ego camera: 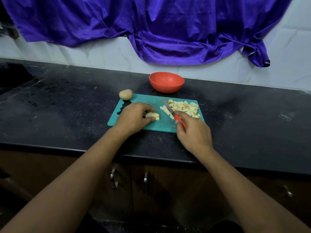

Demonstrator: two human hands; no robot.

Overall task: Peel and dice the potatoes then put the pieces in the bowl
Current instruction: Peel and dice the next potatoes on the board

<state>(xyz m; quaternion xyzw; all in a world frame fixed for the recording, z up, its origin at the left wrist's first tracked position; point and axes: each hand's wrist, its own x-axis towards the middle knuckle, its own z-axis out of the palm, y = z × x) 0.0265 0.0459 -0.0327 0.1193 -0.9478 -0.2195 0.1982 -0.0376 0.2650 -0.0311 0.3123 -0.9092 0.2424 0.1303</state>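
Orange-handled knife (170, 111) in right hand (193, 132), left hand (133, 116) gripping peeled potato (152, 115).

Purple cloth (151, 27) – tiled wall (286, 47)

No legible text, label, brand, number or sign anywhere in view. Nothing printed or marked on the red bowl (166, 88), the teal cutting board (161, 126), the knife (172, 113) or the purple cloth (151, 22).
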